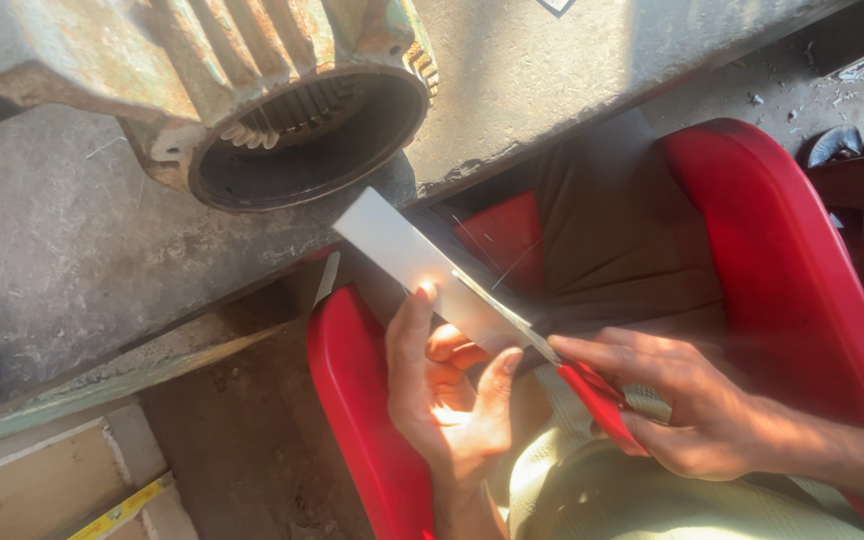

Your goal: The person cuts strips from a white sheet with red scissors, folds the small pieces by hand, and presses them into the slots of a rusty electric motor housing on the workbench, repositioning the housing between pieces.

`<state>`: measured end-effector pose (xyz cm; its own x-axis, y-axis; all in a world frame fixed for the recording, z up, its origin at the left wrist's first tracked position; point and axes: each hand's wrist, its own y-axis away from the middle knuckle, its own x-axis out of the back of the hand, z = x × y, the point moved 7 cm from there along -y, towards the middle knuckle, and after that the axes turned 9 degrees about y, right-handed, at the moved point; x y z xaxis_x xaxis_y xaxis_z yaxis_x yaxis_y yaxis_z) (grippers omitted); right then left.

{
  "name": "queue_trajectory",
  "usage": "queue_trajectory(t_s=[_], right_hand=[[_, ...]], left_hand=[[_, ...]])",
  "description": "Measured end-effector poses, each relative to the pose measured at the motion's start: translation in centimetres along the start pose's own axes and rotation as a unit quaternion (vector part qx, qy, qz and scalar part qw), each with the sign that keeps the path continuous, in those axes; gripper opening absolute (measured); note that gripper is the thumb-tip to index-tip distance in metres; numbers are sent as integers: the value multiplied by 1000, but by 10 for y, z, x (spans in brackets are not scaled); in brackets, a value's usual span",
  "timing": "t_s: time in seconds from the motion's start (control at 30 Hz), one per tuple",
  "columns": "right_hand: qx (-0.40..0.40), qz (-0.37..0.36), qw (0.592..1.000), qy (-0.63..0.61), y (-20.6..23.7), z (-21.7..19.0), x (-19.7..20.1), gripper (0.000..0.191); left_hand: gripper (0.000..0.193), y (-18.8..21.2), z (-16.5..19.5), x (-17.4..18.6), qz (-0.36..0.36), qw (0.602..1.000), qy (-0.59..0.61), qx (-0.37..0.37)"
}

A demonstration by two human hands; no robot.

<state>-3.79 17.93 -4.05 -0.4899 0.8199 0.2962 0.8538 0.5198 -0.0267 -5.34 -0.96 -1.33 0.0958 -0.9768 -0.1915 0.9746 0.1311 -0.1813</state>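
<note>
Pinched between thumb and fingertips, the left hand (pixel 442 385) holds a thin white rectangular strip of sheet (pixel 422 265) — it slants up-left from the grip toward a rusty green ribbed motor housing (pixel 252 90), hollow inside. Rightward, the right hand (pixel 692 405) is clamped on red-handled scissors (pixel 577 375) — blades meeting the strip's lower end.

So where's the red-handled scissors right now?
In the head view, right of centre: the scissors sit in the right hand, blades on the grey strip held by the left hand.
</note>
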Motion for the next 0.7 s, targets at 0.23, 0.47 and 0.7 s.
queue_trajectory(t_s=[0.23,0.47,0.7], right_hand=[[10,7,1000,24,-2,-1,1,77],[-3,3,1000,11,0,2,0,79],[-1,8,1000,18,1,4,-2,79]], left_hand=[[82,2,-6,0,3,1000,15,-10],[81,1,-6,-1,8,1000,11,1],[78,-4,-1,-3,7,1000,11,8]])
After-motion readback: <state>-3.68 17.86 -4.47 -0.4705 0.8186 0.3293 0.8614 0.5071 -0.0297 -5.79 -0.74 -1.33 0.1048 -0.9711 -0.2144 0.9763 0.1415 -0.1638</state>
